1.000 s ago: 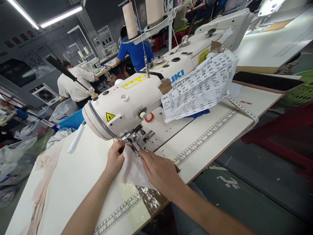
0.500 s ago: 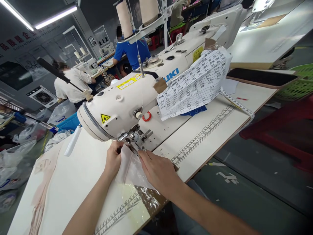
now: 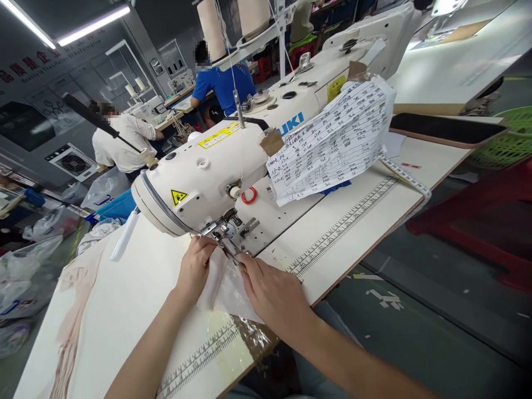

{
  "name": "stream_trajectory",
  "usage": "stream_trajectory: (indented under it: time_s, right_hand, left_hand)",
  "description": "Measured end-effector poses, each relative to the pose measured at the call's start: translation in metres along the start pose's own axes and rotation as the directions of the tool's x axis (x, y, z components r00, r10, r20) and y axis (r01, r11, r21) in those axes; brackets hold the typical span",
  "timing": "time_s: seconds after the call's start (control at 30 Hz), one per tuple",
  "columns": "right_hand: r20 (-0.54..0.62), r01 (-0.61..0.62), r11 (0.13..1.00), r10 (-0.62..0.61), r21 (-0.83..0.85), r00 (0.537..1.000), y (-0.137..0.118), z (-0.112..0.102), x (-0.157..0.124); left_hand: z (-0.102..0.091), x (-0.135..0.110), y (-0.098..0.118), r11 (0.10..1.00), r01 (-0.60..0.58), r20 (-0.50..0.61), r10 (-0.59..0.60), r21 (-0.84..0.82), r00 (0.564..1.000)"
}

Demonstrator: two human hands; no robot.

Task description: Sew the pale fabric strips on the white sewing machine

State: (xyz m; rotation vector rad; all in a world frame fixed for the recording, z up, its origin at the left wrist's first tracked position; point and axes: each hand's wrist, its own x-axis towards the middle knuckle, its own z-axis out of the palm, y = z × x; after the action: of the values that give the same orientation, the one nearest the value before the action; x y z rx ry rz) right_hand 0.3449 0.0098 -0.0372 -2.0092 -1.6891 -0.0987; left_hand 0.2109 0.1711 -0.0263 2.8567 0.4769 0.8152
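A white sewing machine (image 3: 216, 166) stands over the table, its metal presser parts (image 3: 233, 227) just ahead of my hands. Pale, sheer fabric (image 3: 220, 291) lies below the needle area, between my two hands. My left hand (image 3: 195, 266) is closed at the fabric's left edge, fingers bent close beside the presser parts. From the other side, my right hand (image 3: 274, 293) closes around a slim metal tool (image 3: 228, 250), perhaps tweezers, which points toward the needle area. Its far tip cannot be made out among the machine parts, and my fingers cover its near end.
A handwritten paper sheet (image 3: 332, 144) hangs on the machine's front. Ruler markings (image 3: 344, 224) run along the table's near edge. A tape measure (image 3: 405, 174) and a dark phone-like slab (image 3: 449, 130) lie at right. Blush fabric (image 3: 77, 316) drapes at left. Two people sit working behind.
My right hand has shifted slightly, and more of the tool shows at its fingertips. My left hand's fingers have turned a little toward the presser parts. The fabric looks much the same.
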Motion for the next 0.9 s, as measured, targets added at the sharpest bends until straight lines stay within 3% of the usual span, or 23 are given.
stream_trajectory:
  time_s: [0.07, 0.13, 0.23, 0.37, 0.57, 0.73, 0.9]
  right_hand:
    - [0.013, -0.021, 0.984, 0.02, 0.179, 1.0, 0.004, -0.011, -0.019]
    - [0.057, -0.046, 0.905, 0.024, 0.423, 0.998, 0.01, -0.023, -0.042]
    - [0.083, -0.048, 0.838, 0.004, 0.543, 0.997, 0.02, -0.037, -0.074]
    - [0.015, 0.039, 0.892, -0.052, 0.451, 0.999, 0.031, -0.041, -0.09]
    - [-0.104, 0.207, 0.953, -0.188, 0.223, 0.977, 0.035, -0.036, -0.085]
    - [-0.112, 0.224, 0.958, -0.206, 0.181, 0.972, 0.036, -0.036, -0.084]
    - [-0.103, 0.226, 0.964, -0.213, 0.141, 0.972, 0.036, -0.036, -0.081]
  left_hand:
    - [-0.007, -0.001, 0.004, 0.999, -0.033, 0.091, 0.032, 0.012, 0.995]
    - [-0.012, -0.002, 0.01, 0.998, -0.054, 0.161, 0.047, 0.04, 0.986]
    - [-0.013, -0.003, 0.021, 0.991, -0.038, 0.215, 0.009, 0.13, 0.977]
    - [-0.005, -0.005, 0.036, 0.976, 0.003, 0.175, -0.042, 0.216, 0.984]
    - [0.004, -0.017, 0.046, 0.975, 0.05, 0.09, -0.071, 0.218, 0.993]
    - [0.002, -0.024, 0.043, 0.988, 0.063, 0.101, -0.078, 0.143, 0.992]
    - [0.006, -0.024, 0.044, 0.981, 0.06, 0.079, -0.076, 0.185, 0.994]
